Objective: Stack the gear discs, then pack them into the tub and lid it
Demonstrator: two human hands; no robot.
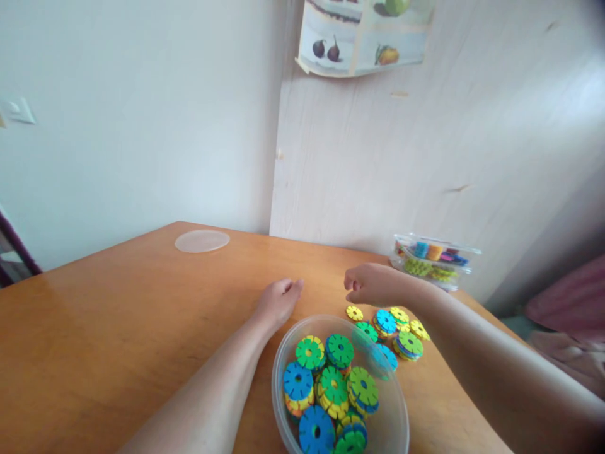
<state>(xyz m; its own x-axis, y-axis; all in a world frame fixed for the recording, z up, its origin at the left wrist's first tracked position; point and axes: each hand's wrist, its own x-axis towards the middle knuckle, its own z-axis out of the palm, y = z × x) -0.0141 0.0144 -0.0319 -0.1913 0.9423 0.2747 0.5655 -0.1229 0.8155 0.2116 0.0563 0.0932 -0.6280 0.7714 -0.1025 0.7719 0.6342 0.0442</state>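
A clear plastic bowl (283, 372) at the table's near edge holds several notched plastic discs (331, 384) in blue, green and yellow. My left hand (278, 301) rests on the table just beyond the bowl's far left rim, fingers loosely together, holding nothing. My right hand (373, 284) hovers curled above a small heap of loose discs (392, 328) to the right of the bowl. Whether it pinches a disc is hidden.
The orange wooden table (118, 315) stands in a wall corner. A round clear lid (202, 241) lies at the far edge. A clear box of coloured pieces (433, 258) sits at the back right against the wall. A fruit poster (363, 34) hangs above.
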